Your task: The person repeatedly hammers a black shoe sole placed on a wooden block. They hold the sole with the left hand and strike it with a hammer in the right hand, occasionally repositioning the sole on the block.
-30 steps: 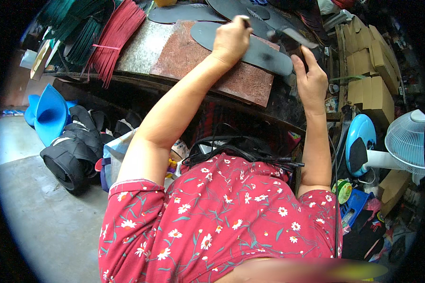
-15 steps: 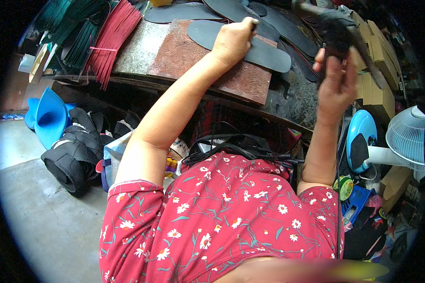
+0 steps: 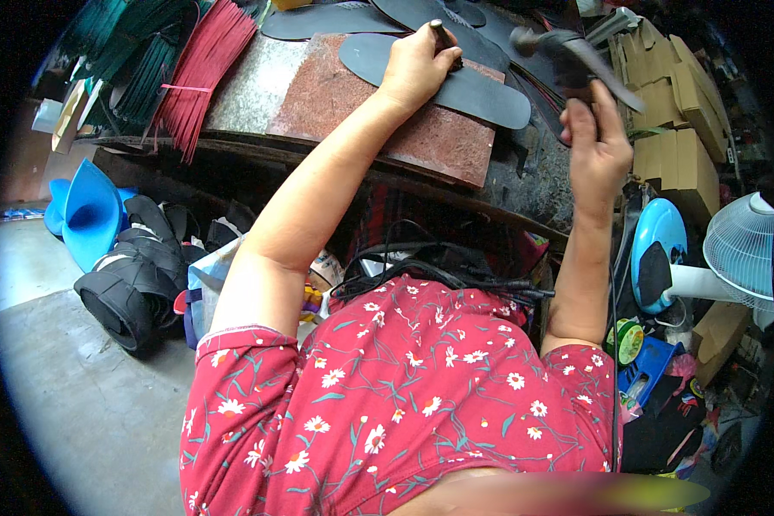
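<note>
A dark grey shoe sole [image 3: 482, 96] lies across a reddish-brown board [image 3: 318, 99] on the workbench. My left hand [image 3: 414, 73] is closed around a short dark punch [image 3: 439, 33], its lower end over the sole, mostly covered by my fingers. To the right, raised above the bench, my right hand [image 3: 600, 150] grips a hammer [image 3: 580, 62]. Motion blurs the hammer's long curved head, and its handle is largely hidden by my fingers.
More dark soles [image 3: 327, 21] lie behind the board. Bundled red strips [image 3: 199, 77] and dark green strips are at the left. Cardboard boxes [image 3: 688, 163] stack up at the right, above a blue-and-white fan [image 3: 658, 249]. Black rolled material [image 3: 129, 292] sits on the floor.
My right hand has shifted a little left with the hammer, whose head has swung left and tilted. My left hand has turned slightly, so more of the punch shows. The sole has barely moved.
</note>
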Available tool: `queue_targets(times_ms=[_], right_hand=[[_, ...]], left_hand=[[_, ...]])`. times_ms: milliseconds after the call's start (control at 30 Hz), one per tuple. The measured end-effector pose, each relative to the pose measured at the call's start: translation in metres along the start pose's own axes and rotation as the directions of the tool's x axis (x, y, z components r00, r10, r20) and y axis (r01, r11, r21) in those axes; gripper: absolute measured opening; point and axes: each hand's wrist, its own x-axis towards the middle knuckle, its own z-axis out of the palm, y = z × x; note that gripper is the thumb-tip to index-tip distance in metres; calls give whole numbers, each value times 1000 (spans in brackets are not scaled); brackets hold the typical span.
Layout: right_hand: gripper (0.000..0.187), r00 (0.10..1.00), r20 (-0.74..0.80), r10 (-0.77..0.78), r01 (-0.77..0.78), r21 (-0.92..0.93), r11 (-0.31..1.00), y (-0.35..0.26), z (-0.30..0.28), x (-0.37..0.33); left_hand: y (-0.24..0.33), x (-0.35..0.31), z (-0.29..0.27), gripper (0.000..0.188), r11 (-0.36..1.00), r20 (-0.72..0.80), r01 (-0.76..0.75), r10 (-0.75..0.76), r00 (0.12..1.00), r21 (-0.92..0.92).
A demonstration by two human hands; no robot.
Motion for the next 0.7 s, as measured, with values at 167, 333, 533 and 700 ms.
queue_targets(times_ms=[167, 333, 533, 700], right_hand=[[30, 967, -93, -238, 233, -60, 971, -6, 8, 4], [37, 993, 50, 105, -86, -286, 954, 32, 20, -11], [37, 997, -2, 83, -82, -185, 979, 9, -1, -5], [30, 978, -139, -153, 152, -18, 988, -16, -5, 0]], left_hand=[[19, -7, 8, 21, 878, 106, -339, 322, 941, 338], [10, -1, 6, 15, 982, -51, 156, -162, 986, -105], [-4, 3, 3, 20, 994, 46, 87, -83, 995, -69], [13, 0, 3, 19, 966, 86, -231, 222, 971, 115]])
